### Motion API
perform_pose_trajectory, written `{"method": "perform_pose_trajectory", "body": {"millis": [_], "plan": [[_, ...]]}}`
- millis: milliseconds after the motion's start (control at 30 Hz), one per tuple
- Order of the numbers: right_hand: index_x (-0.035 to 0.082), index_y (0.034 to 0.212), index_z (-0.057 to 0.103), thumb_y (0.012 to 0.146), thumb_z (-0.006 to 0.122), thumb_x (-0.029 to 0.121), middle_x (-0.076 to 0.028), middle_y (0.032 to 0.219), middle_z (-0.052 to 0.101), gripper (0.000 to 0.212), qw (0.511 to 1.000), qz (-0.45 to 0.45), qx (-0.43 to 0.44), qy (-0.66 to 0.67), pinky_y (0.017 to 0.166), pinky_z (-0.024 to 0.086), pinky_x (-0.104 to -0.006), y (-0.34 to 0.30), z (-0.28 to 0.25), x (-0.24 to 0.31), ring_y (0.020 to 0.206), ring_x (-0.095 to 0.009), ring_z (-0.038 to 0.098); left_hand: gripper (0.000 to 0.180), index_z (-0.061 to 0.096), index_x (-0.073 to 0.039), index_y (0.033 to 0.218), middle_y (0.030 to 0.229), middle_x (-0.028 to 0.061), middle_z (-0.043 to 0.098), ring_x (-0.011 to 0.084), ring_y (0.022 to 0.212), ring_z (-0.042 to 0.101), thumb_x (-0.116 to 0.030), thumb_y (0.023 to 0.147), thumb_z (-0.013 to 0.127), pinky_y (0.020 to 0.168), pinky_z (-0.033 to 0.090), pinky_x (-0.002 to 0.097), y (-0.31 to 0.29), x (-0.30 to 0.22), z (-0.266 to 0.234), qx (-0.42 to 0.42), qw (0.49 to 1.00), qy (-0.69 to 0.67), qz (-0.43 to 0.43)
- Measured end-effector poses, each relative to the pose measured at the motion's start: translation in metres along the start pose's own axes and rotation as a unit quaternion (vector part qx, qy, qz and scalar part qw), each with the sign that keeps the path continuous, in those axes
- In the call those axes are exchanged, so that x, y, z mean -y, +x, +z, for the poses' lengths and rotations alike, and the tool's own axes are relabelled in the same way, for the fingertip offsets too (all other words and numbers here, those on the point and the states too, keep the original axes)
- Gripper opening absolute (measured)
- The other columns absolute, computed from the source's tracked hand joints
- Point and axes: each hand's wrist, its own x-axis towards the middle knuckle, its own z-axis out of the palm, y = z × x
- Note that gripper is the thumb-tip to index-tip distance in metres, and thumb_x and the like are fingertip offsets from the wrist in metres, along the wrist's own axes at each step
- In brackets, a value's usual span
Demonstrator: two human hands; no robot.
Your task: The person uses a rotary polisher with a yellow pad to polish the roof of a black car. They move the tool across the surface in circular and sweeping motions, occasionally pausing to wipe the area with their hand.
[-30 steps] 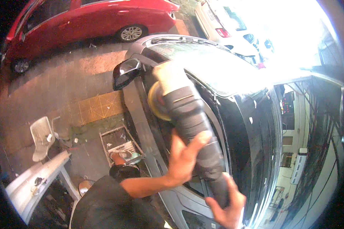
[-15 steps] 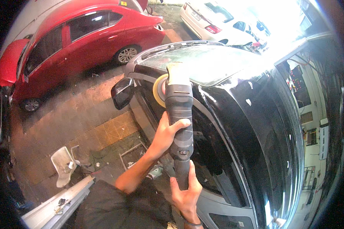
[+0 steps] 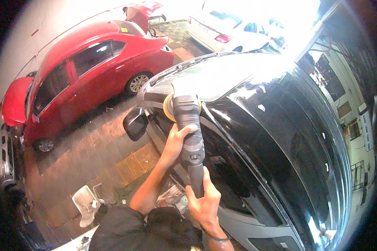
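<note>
A car polisher (image 3: pixel 193 144) with a long black body and a pale head is held in both my hands above the black car (image 3: pixel 276 129). My left hand (image 3: pixel 174 144) wraps the body behind the head, its thumb lying across the top. Lower down, my right hand (image 3: pixel 205 205) grips the rear handle. The round yellow pad (image 3: pixel 168 109) peeks out on both sides beneath the head, by the pillar between windshield and side window. Whether the pad touches the car I cannot tell. A dark band circles my right wrist.
Left of the pad juts the car's side mirror (image 3: pixel 135 124). A red car (image 3: pixel 88 79) stands across the tiled floor, and a white car (image 3: pixel 228 31) is behind. A pale plastic chair (image 3: pixel 86 205) stands at the lower left. Shelving (image 3: pixel 357 178) lines the right wall.
The polisher has rolled, so its pad now shows on both sides of the head instead of only the left. My view has shifted; both hands keep their grip.
</note>
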Motion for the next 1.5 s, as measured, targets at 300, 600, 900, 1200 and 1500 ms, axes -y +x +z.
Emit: {"method": "perform_pose_trajectory", "body": {"millis": [300, 600, 900, 1200, 1500], "plan": [[-0.009, 0.155, 0.043, 0.087, 0.083, 0.013, -0.03, 0.116, 0.072, 0.082, 1.0, -0.01, 0.007, 0.017, 0.088, 0.06, -0.0461, -0.01, -0.044, 0.027, 0.102, -0.044, 0.074, 0.039, 0.059, -0.001, 0.12, 0.093, 0.0118, 0.069, 0.0245, 0.077, 0.075, -0.027, 0.093, 0.071, 0.068, 0.064, 0.0387, -0.03, -0.026, 0.039, -0.016, 1.0, 0.01, 0.018], [0.0, 0.162, 0.039, 0.093, 0.074, 0.005, -0.035, 0.133, 0.064, 0.078, 0.982, 0.142, -0.038, -0.121, 0.094, 0.056, -0.0499, -0.06, -0.148, 0.094, 0.115, -0.053, 0.067, 0.044, 0.056, -0.003, 0.123, 0.105, 0.0081, 0.067, 0.0172, 0.091, 0.069, -0.015, 0.089, 0.082, 0.083, 0.058, 0.0342, -0.083, -0.008, 0.157, 0.173, 0.977, -0.096, -0.079], [-0.001, 0.161, 0.041, 0.089, 0.075, 0.006, -0.035, 0.12, 0.07, 0.08, 0.936, 0.173, -0.174, -0.252, 0.097, 0.055, -0.0478, -0.074, -0.198, 0.066, 0.112, -0.047, 0.071, 0.059, 0.053, -0.002, 0.126, 0.104, 0.0078, 0.065, 0.018, 0.092, 0.066, -0.025, 0.083, 0.087, 0.084, 0.057, 0.0363, -0.083, 0.049, 0.284, 0.289, 0.946, -0.094, -0.116], [0.001, 0.161, 0.042, 0.093, 0.075, 0.011, -0.031, 0.116, 0.073, 0.077, 0.969, 0.162, -0.15, -0.109, 0.092, 0.057, -0.0466, 0.018, -0.205, -0.002, 0.103, -0.044, 0.075, 0.035, 0.062, -0.004, 0.112, 0.096, 0.0054, 0.067, 0.0168, 0.082, 0.067, -0.016, 0.085, 0.082, 0.074, 0.057, 0.0348, 0.025, 0.054, 0.281, 0.245, 0.963, -0.061, -0.091], [0.004, 0.161, 0.042, 0.093, 0.071, 0.017, -0.031, 0.088, 0.068, 0.075, 0.947, 0.125, -0.065, -0.287, 0.078, 0.055, -0.0542, 0.074, -0.191, 0.008, 0.081, -0.049, 0.069, 0.023, 0.066, -0.003, 0.104, 0.088, 0.0088, 0.071, 0.0216, 0.075, 0.071, -0.02, 0.091, 0.074, 0.074, 0.059, 0.0363, 0.069, 0.038, 0.243, 0.22, 0.95, -0.179, -0.134]]}}
